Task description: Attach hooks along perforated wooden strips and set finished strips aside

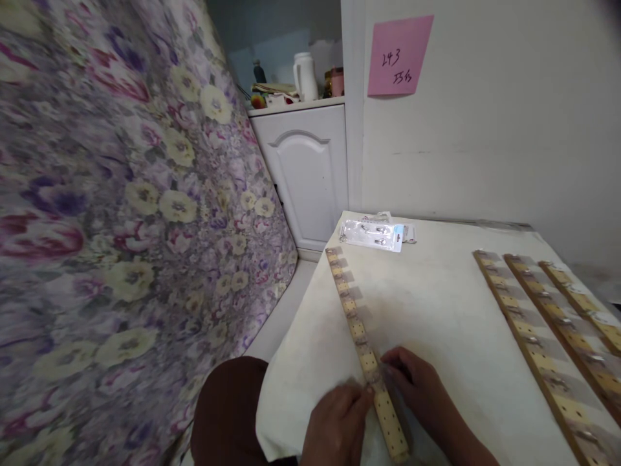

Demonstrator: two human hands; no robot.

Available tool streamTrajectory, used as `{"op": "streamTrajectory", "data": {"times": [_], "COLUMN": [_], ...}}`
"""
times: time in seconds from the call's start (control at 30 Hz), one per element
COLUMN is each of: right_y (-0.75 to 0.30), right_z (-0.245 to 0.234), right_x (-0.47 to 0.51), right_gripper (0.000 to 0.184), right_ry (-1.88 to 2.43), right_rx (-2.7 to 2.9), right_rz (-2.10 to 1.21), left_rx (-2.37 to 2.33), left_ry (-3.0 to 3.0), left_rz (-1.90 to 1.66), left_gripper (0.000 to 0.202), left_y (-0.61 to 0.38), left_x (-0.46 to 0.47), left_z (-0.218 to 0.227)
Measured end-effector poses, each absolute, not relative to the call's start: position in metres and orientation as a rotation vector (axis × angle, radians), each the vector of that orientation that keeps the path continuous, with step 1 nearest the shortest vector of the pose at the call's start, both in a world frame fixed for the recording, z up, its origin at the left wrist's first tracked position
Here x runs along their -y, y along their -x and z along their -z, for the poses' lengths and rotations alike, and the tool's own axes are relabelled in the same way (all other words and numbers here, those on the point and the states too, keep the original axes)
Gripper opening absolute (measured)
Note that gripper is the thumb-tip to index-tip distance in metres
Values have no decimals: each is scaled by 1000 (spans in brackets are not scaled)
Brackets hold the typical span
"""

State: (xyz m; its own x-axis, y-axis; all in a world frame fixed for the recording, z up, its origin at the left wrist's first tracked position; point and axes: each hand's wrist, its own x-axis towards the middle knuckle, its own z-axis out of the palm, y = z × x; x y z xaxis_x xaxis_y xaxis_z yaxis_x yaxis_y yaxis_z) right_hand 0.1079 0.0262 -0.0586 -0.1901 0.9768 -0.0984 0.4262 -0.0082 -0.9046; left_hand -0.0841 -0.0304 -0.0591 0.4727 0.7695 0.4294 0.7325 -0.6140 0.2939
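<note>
A narrow wooden strip (358,329) with rows of small holes lies lengthwise on the white-covered table. Small clear or greyish pieces sit at intervals along its far part, while its near end shows bare holes. My left hand (337,424) is closed at the strip's left edge, thumb and fingertips pinched near a small clear piece (372,377). From the right, my right hand (420,388) reaches the same spot, its fingers bent together beside that piece. What exactly lies between the fingertips of either hand is too small and blurred to tell.
Three similar filled strips (526,333) lie along the table's right side. Clear blister packs (372,234) rest at the far left corner of the table (427,285). A floral curtain (145,194) hangs at left, near a white cabinet (308,175). A brown rounded shape (228,414) stands below.
</note>
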Motion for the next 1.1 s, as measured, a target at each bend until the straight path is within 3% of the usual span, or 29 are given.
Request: {"op": "streamTrajectory", "data": {"times": [1.1], "right_y": [-106], "right_z": [56], "right_x": [-24], "right_gripper": [11], "right_ry": [1508], "right_rx": [1730], "right_rz": [-1078], "left_rx": [-1423], "left_ry": [-2682], "left_rz": [-789], "left_gripper": [25], "left_y": [77], "left_x": [29], "left_z": [52]}}
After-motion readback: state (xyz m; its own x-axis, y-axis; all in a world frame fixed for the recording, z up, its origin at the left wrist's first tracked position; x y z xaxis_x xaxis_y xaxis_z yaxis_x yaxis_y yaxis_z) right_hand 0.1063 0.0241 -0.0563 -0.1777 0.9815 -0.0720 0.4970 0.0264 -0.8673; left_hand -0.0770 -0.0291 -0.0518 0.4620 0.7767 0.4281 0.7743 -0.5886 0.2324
